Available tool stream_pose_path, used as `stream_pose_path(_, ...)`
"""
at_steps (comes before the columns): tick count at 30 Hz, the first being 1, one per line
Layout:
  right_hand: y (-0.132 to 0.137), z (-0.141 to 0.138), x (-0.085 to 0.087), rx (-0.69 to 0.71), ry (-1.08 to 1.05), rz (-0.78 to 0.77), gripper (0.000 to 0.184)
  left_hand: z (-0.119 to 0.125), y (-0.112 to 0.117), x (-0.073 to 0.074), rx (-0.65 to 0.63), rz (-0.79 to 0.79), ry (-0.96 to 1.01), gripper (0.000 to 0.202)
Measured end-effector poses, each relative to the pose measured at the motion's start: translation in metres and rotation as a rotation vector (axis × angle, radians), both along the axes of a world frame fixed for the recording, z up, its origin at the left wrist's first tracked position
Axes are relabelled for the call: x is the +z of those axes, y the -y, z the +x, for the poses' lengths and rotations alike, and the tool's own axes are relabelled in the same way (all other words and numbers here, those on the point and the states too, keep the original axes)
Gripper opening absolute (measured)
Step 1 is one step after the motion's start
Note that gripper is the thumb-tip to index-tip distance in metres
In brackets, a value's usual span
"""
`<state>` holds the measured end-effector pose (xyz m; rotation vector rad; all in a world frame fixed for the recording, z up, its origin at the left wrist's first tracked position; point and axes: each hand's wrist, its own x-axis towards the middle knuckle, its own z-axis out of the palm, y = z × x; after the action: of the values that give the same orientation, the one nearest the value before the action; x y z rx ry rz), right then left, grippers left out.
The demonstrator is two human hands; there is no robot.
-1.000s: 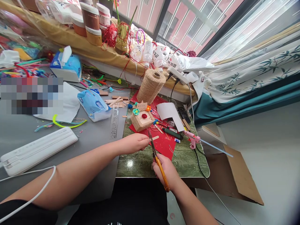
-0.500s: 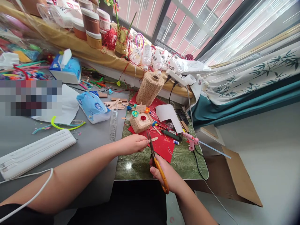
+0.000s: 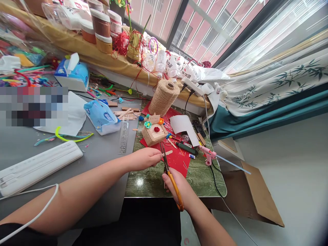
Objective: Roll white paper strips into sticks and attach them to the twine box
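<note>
Between the thumb and fingers of my left hand [image 3: 150, 158] is one end of a wooden craft stick [image 3: 168, 153], its rounded end pointing right. My right hand [image 3: 176, 184] is closed round the orange handles of a pair of scissors [image 3: 174, 186]. The scissor blades point away from me and cross the stick close to my left fingertips. Just beyond them stands a small box wrapped in twine [image 3: 153, 136], topped with craft sticks, a red flower [image 3: 156, 129] and other coloured flowers.
Behind the box stands a big spool of twine [image 3: 164, 97]. A pink glue gun [image 3: 210, 155] with a long glue stick lies at the right edge, its cord hanging down. Loose craft sticks [image 3: 128, 113], a clear ruler [image 3: 123, 136] and a wipes pack [image 3: 101, 116] lie left.
My right hand and the scissor handles have shifted very slightly left. The left hand and the stick stay nearly in place.
</note>
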<state>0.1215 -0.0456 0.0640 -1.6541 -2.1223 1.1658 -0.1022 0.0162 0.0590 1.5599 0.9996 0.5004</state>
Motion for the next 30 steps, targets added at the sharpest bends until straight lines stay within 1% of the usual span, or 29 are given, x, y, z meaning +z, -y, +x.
stream_pose_path(5,-0.0009,0.0013,-0.0070,0.011,0.046,0.017,0.035,0.0021,0.0005,-0.0026,-0.008,-0.003,0.003,0.045)
stream_pose_path(9,-0.0005,0.0021,-0.0059,0.013,0.036,0.027,0.033,0.0035,0.0011,-0.0039,-0.006,-0.016,0.027,0.044)
stream_pose_path(12,-0.0001,0.0020,-0.0053,0.003,0.023,0.005,0.029,0.0037,0.0014,-0.0035,-0.021,-0.032,0.031,0.045)
stream_pose_path(17,-0.0009,0.0002,-0.0104,-0.081,0.076,-0.019,0.011,0.0032,0.0018,-0.0017,-0.029,-0.034,0.023,0.046)
stream_pose_path(19,-0.0016,-0.0008,-0.0116,-0.097,0.095,-0.017,0.007,0.0034,0.0020,-0.0018,-0.027,-0.040,0.033,0.046)
stream_pose_path(26,0.0000,-0.0007,-0.0113,-0.097,0.068,0.002,0.006,0.0047,0.0030,-0.0032,-0.040,-0.068,0.098,0.047)
stream_pose_path(30,0.0004,0.0043,-0.0105,-0.187,0.000,0.071,0.014,0.0041,0.0028,-0.0040,-0.066,-0.061,0.141,0.048)
